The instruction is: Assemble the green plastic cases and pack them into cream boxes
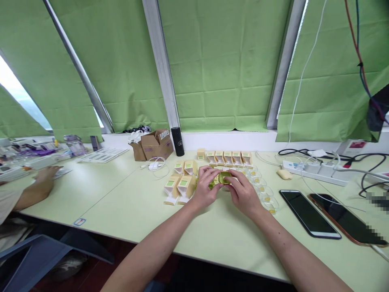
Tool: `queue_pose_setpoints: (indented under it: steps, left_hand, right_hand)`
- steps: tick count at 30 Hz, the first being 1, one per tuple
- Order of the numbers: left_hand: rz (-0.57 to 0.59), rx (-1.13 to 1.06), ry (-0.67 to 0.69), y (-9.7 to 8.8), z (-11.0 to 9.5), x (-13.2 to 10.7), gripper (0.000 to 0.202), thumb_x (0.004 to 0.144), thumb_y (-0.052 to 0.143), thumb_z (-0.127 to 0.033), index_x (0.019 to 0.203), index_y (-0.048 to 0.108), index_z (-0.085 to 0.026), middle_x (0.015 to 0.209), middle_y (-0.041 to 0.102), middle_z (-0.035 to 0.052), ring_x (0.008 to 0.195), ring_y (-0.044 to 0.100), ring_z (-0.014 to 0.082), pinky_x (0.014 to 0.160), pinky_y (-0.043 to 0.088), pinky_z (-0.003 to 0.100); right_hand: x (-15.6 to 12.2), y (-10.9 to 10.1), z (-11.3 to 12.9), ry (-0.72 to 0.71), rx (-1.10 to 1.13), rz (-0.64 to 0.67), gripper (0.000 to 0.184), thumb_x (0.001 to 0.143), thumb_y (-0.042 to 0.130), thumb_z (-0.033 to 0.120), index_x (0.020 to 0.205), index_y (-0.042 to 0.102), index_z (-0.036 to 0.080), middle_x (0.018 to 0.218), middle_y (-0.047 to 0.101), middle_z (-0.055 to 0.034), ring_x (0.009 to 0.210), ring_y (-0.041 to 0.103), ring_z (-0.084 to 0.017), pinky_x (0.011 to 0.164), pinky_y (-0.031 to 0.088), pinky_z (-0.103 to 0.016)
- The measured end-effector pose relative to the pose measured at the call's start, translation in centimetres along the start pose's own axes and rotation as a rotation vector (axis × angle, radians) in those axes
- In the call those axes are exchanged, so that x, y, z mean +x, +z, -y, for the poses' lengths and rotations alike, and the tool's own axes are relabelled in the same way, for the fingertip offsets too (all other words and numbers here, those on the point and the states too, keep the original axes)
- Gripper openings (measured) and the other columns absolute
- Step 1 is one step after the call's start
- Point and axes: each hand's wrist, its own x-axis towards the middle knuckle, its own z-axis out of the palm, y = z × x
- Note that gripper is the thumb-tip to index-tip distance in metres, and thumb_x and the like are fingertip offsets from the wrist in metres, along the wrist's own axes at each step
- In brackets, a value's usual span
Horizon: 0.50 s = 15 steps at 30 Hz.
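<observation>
In the middle of the table both of my hands meet around a small green square case (225, 177). My right hand (244, 194) has its thumb and fingers closed on the case's right side. On the left, my left hand (207, 187) is closed on a green part that touches the case; its fingers hide much of it. Small cream boxes with green squares (184, 183) stand just left of my left hand. Several clear plastic pieces with yellow centres (266, 198) lie to the right of my right hand. A row of open cream boxes (228, 159) stands behind my hands.
Two phones (310, 213) lie at the right, near a white power strip (314, 172) with tangled cables. A cardboard box (156, 146) and a black bottle (178, 142) stand at the back. Another person's hand (47, 174) rests at the far left.
</observation>
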Motion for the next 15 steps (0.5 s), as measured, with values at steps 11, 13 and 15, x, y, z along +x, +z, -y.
queue_pose_setpoints:
  steps: [11, 13, 15]
  left_hand:
    - [-0.018, -0.018, -0.002, -0.07, -0.26, 0.09, 0.041, 0.096, 0.073, -0.026, 0.136, 0.070, -0.025, 0.123, 0.072, 0.0118, 0.122, 0.050, 0.0309, 0.107, 0.049, 0.053]
    - [-0.028, -0.012, 0.011, -0.03, -0.23, 0.07, 0.041, 0.096, 0.073, -0.026, 0.136, 0.069, -0.024, 0.123, 0.073, 0.0117, 0.122, 0.050, 0.0307, 0.107, 0.049, 0.053]
    - [-0.035, -0.006, 0.017, 0.03, -0.17, 0.03, 0.041, 0.096, 0.073, -0.026, 0.137, 0.069, -0.024, 0.123, 0.072, 0.0116, 0.122, 0.050, 0.0306, 0.106, 0.049, 0.053]
  right_hand:
    - [0.14, 0.04, 0.09, -0.014, -0.008, -0.003, 0.033, 0.104, 0.050, 0.014, 0.129, 0.067, 0.026, 0.138, 0.064, -0.0163, 0.126, 0.065, -0.032, 0.098, 0.062, -0.052]
    - [0.21, 0.04, 0.14, -0.022, -0.017, 0.003, 0.035, 0.104, 0.049, 0.013, 0.131, 0.066, 0.027, 0.138, 0.063, -0.0161, 0.126, 0.064, -0.032, 0.098, 0.062, -0.052]
    - [0.24, 0.07, 0.15, -0.043, -0.026, 0.003, 0.036, 0.104, 0.048, 0.012, 0.132, 0.065, 0.026, 0.138, 0.063, -0.0166, 0.127, 0.063, -0.032, 0.097, 0.062, -0.052]
